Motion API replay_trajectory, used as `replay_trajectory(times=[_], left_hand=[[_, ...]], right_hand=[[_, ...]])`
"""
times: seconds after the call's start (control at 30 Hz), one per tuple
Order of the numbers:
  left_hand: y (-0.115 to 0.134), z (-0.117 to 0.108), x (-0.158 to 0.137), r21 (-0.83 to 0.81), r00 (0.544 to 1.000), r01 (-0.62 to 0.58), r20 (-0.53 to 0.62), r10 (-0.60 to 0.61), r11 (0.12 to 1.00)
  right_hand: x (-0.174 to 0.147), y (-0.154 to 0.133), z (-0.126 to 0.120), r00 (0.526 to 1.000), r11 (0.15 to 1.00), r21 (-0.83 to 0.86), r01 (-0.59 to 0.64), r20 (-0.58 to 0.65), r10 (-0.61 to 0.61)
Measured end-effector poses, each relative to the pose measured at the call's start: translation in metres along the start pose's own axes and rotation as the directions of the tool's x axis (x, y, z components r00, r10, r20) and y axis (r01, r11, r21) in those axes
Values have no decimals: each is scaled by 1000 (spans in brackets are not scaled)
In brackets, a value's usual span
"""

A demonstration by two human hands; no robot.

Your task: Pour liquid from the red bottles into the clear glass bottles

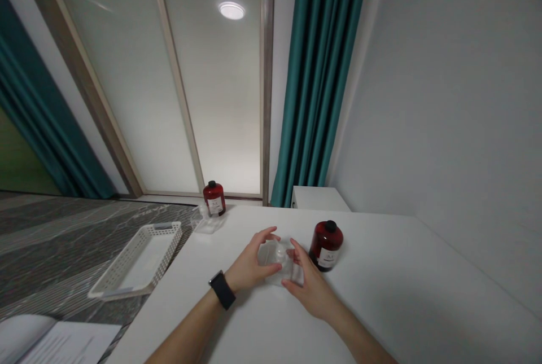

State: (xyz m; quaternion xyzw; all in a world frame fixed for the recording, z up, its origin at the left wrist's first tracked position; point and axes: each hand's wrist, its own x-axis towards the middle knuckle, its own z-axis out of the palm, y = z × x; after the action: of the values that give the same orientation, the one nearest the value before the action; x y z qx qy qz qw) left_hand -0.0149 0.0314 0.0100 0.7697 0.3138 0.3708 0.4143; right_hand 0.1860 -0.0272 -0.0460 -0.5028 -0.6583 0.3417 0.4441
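On the white table, a clear plastic packaging tray (277, 251) with a raised round middle lies between my two hands. My left hand (254, 262), with a black watch on its wrist, curves round the tray's left side, thumb in front and fingers behind. From the right, my right hand (309, 285) holds the tray's edge between its thumb and curled fingers. Just beyond the right hand stands a dark red bottle (326, 244) with a black cap and a white label. The tray's exact shape is partly hidden by my fingers.
A second red bottle (214, 198) stands at the table's far left corner beside another clear plastic tray (208, 225). Left of the table sits a white perforated basket (163, 257); an open booklet (70, 341) lies nearer. A white cabinet (319, 198) stands behind the table.
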Motion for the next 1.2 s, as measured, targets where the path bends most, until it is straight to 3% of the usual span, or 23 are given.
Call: replay_trajectory(times=[0.13,0.27,0.47,0.6,0.7,0.8,1.0,1.2], left_hand=[[-2,0,1,-123,999,-18,46,23,992],[-6,-4,3,-162,999,-28,11,30,986],[-7,-5,1,0,997,-54,53,54,999],[-8,-2,1,67,991,-97,94,91,993],[-13,0,3,32,995,-43,90,40,999],[-15,4,3,38,999,-7,54,4,999],[-14,13,2,81,999,-51,19,50,995],[-17,11,2,70,997,-52,58,48,996]], right_hand=[[1,0,-1,1000,1000,-25,8,-5,-9],[2,-1,-1,1000,999,-47,-6,-5,6],[1,-1,-4,1000,998,-67,-2,15,3],[-1,-6,-8,996,991,-94,92,22,-90],[1,-13,-10,987,984,-92,154,-35,-158],[4,-20,-6,981,988,-53,146,-119,-152],[10,-27,6,982,994,-15,109,-152,-110],[16,-28,9,960,996,-57,71,-267,-84]])
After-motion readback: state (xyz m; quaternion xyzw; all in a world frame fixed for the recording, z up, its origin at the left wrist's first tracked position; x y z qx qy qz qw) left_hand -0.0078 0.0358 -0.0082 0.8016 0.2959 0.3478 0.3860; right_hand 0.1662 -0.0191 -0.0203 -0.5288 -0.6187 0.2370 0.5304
